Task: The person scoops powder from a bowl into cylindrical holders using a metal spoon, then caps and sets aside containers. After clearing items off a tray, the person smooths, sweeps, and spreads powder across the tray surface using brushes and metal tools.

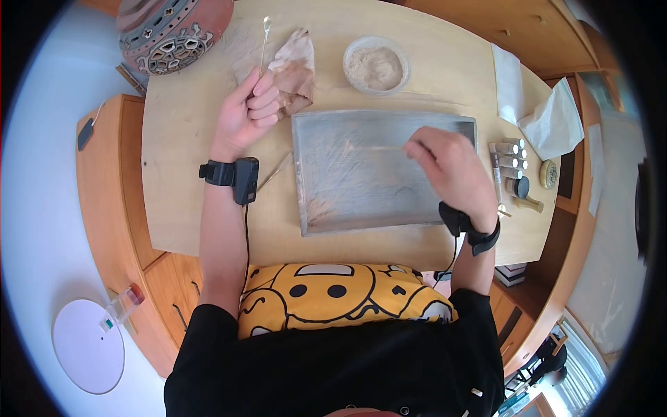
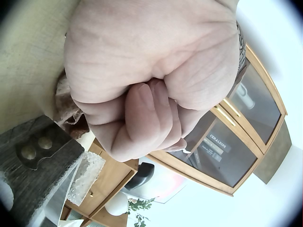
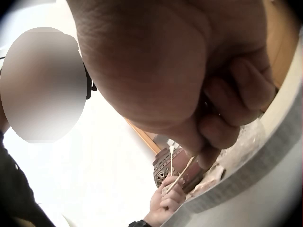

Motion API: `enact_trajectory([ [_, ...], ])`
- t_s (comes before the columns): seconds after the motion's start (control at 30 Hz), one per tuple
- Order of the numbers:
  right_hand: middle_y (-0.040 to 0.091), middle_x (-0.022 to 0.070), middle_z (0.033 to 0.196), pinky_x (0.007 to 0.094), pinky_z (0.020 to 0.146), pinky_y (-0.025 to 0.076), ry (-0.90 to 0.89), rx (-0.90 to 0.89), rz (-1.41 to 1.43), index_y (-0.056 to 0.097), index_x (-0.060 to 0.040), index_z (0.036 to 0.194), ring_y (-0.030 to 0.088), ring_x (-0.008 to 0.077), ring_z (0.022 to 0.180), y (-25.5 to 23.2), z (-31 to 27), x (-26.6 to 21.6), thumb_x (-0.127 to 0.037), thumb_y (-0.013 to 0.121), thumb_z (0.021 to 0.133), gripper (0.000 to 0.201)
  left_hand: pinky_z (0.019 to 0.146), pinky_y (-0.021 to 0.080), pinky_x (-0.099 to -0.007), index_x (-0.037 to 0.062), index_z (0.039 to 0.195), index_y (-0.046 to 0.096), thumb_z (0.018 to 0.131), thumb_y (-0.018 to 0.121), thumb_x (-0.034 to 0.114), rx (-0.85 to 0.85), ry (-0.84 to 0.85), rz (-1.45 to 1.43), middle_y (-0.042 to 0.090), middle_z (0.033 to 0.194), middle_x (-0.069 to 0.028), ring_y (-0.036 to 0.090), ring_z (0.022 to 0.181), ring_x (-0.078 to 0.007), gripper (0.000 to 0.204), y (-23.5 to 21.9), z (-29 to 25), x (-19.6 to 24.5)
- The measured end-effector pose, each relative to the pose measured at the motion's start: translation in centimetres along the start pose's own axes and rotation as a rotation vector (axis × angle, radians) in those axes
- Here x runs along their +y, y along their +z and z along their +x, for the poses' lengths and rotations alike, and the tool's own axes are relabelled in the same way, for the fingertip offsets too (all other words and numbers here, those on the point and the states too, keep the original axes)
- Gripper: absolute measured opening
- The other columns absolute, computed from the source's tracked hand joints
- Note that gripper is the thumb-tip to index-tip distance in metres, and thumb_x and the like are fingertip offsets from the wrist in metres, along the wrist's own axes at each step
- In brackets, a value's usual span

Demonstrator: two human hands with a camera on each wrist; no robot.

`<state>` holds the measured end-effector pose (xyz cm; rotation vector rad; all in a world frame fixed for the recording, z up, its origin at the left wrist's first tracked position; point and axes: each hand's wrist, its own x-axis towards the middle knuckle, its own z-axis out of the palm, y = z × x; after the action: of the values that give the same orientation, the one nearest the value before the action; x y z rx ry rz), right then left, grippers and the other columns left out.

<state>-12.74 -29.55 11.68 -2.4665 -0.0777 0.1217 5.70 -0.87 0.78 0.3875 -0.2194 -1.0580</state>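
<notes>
At upper left, the left hand [image 1: 247, 115] grips a thin spoon-tipped rod [image 1: 264, 47]; right of centre, the right hand [image 1: 451, 165] pinches a stick [image 3: 180, 175] over a tray [image 1: 361, 187].

A reddish openwork pot [image 1: 175, 36] stands far left; a yellow cushion [image 1: 319, 302] lies nearer.

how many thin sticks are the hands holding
2: one thin stick in the left hand, near the cloth; a second stick in the right hand, over the gray tray. More could be hidden within either grip.
</notes>
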Motion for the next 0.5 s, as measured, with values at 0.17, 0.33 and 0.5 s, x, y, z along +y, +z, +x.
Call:
enact_trajectory([
  [0.17, 0.063, 0.0223, 0.077, 0.0438, 0.066, 0.047, 0.039, 0.148, 0.011, 0.063, 0.0026, 0.088, 0.060, 0.0420, 0.074, -2.5, 2.1, 1.5, -0.016, 0.059, 0.093, 0.020, 0.041, 0.018, -0.0204, 0.0118, 0.081, 0.038, 0.109, 0.032, 0.033, 0.013, 0.013, 0.016, 0.024, 0.061, 0.0069, 0.019, 0.048, -0.0041, 0.036, 0.1, 0.0, 0.0],
  [0.33, 0.064, 0.0204, 0.079, 0.0435, 0.066, 0.048, 0.122, 0.266, -0.082, 0.065, 0.0020, 0.089, 0.061, 0.0399, 0.074, -2.6, 4.2, 3.5, -0.018, 0.058, 0.095, 0.022, 0.042, 0.018, -0.0207, 0.0119, 0.081, 0.038, 0.109, 0.033, 0.033, -0.013, 0.007, 0.015, 0.024, 0.061, 0.0071, 0.019, 0.048, -0.0040, 0.035, 0.0, 0.0, 0.0],
  [0.5, 0.067, 0.0153, 0.083, 0.0448, 0.066, 0.051, 0.040, 0.356, -0.398, 0.062, -0.0017, 0.088, 0.064, 0.0378, 0.076, -0.6, 4.2, 4.4, -0.020, 0.059, 0.095, 0.020, 0.042, 0.018, -0.0208, 0.0120, 0.081, 0.038, 0.109, 0.033, 0.033, 0.009, 0.012, 0.020, 0.024, 0.061, 0.0072, 0.020, 0.048, -0.0038, 0.035, 0.1, 0.0, -0.1],
])
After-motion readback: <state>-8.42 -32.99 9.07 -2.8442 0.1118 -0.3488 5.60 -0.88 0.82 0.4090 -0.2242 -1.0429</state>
